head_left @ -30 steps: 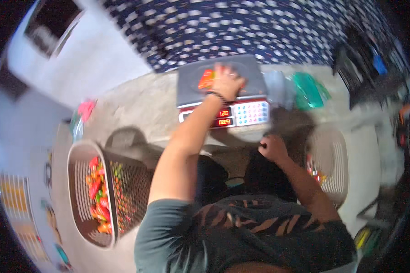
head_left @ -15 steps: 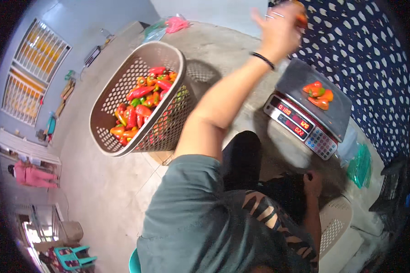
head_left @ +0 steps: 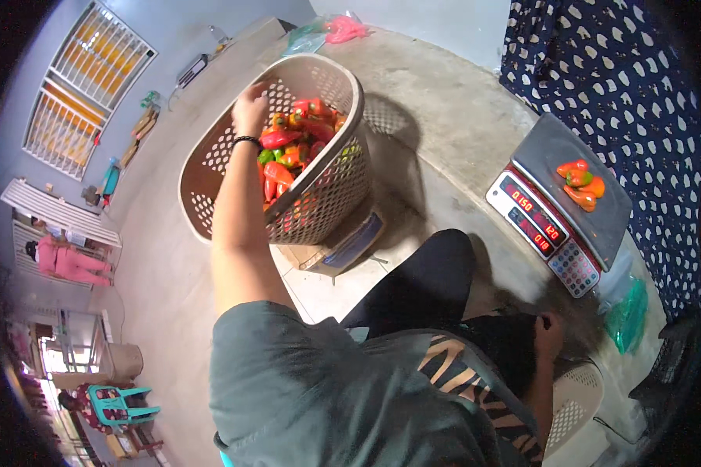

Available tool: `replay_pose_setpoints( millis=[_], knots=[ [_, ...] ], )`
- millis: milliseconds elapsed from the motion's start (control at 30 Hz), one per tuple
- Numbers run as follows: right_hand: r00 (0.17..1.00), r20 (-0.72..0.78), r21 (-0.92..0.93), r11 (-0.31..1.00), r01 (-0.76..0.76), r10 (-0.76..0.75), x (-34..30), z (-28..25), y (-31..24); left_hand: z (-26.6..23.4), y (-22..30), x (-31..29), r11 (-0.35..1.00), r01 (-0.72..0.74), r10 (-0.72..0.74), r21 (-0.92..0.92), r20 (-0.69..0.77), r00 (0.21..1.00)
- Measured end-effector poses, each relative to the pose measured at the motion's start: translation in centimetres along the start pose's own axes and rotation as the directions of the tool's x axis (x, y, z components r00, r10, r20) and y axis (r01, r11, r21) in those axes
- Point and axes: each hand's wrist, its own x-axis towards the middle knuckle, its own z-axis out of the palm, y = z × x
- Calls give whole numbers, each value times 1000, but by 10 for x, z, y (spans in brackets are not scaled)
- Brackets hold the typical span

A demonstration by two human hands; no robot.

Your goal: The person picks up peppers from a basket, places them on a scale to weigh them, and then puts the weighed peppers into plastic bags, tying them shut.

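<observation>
My left hand reaches down inside the tall brown perforated basket, near its far left wall. The fingers are partly hidden, and whether they hold anything does not show. Beside and below that hand lies a heap of red, orange and green peppers in the basket. On the dark plate of a digital scale, to the right, rest several orange-red peppers, one partly green. Low on the right, close to my lap, my right hand is curled closed in shadow; its contents cannot be made out.
The basket stands on a cardboard box. A dark patterned curtain hangs beyond the scale. Near the scale lies a green plastic bag, with another perforated basket beside my right arm. People in the background are far left, near a turquoise chair.
My left hand has swung from beyond the scale, where it held something orange-red, leftward into the basket. The scale's lit readout has changed, and the view has shifted. My right hand stays low.
</observation>
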Motion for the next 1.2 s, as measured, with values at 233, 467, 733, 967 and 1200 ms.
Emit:
replay_pose_setpoints(
  millis=[233, 467, 733, 967, 1200],
  knots=[
    [998, 69, 28, 1000, -15, 13, -3, -14, -27, -121, -133, -41, 658, 465, -465, 593, -166, 869],
    [992, 101, 49, 996, 70, -75, 4, -3, -7, -118, -134, -91, 588, 155, -673, 794, 374, 639],
    [995, 95, -14, 999, 47, -45, 7, -5, -5, -109, -108, -98, 225, 801, -873, 555, 480, -87],
    [997, 36, -91, 994, 65, -62, 9, 8, 25, -77, 19, -39, 678, 735, -449, -20, 781, 435],
    [997, 29, -44, 996, 73, -72, 6, 8, 18, -81, -38, -34, 728, 646, -620, 230, 625, 475]
  ],
)
